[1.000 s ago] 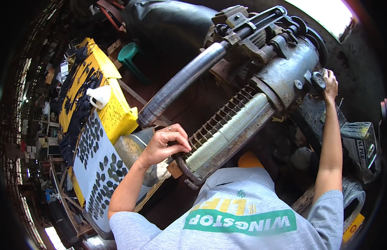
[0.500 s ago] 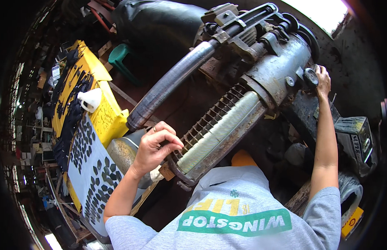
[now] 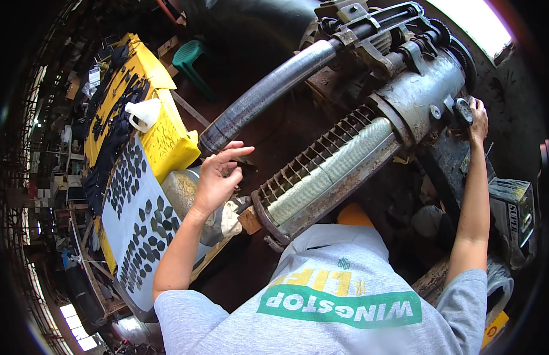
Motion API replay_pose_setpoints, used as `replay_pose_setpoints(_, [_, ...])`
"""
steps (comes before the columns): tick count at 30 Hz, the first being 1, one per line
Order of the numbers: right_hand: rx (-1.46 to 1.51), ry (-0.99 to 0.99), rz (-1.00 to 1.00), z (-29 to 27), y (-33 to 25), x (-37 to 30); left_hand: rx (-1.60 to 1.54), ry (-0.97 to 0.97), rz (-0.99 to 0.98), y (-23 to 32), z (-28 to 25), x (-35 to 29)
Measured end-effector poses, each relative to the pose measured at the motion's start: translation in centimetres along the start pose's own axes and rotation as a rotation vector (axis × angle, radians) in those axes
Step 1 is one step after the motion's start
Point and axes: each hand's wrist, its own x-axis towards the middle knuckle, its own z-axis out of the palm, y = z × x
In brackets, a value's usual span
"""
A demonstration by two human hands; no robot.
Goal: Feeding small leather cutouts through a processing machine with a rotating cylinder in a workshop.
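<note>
Since the earlier frame, left hand (image 3: 218, 177) has been lifted off the roller end; now held released, fingers spread, at frame centre-left beside the ribbed roller (image 3: 324, 171). Right hand (image 3: 476, 118), upper right, is closed on a dark knob (image 3: 462, 110) of the machine. White bench (image 3: 123, 225) with dark pieces lies lower left.

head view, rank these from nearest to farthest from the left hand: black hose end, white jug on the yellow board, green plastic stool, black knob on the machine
From the left hand:
1. Black hose end, just above the fingertips.
2. White jug, up and to the left on the yellow board.
3. Green plastic stool, farther up, at the top.
4. Black knob, far right on the machine, under the right hand.
</note>
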Motion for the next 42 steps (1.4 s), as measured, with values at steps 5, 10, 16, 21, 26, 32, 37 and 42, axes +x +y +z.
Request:
replay_pose_setpoints(5, [-0.026, -0.018, -0.009, 0.1, 0.2, 0.0, -0.115, -0.016, -0.12, 0.7, 0.2, -0.1])
replay_pose_setpoints(10, [-0.007, -0.014, 0.012, -0.3, -0.2, -0.1, -0.099, -0.251, 0.097, 1.9, 0.0, -0.1])
replay_pose_setpoints(16, [0.024, 0.005, 0.018, 0.0, 0.1, -0.2, -0.022, -0.407, 0.265, 2.4, -0.6, 1.2])
replay_pose_setpoints(21, [0.011, -0.002, 0.005, 0.1, -0.2, -0.1, 0.494, -0.458, 0.714, 5.3, -0.8, 1.7])
replay_pose_setpoints(26, [0.015, 0.039, 0.009, -0.1, -0.8, 0.0, 0.903, -0.546, 0.833, 7.9, -0.4, 1.6])
replay_pose_setpoints(32, [0.07, 0.151, 0.053, 1.5, 1.5, 0.4, 1.054, -0.651, 0.903, 9.3, -0.1, 1.9])
replay_pose_setpoints(37, [0.101, 0.153, 0.192, -1.1, -4.2, -2.0, 0.998, -0.589, 1.054, 8.1, -0.5, 1.5])
replay_pose_setpoints(42, [0.154, 0.114, 0.284, -2.4, -4.7, -2.2, 1.012, -0.606, 1.068, 8.8, -0.8, 1.7])
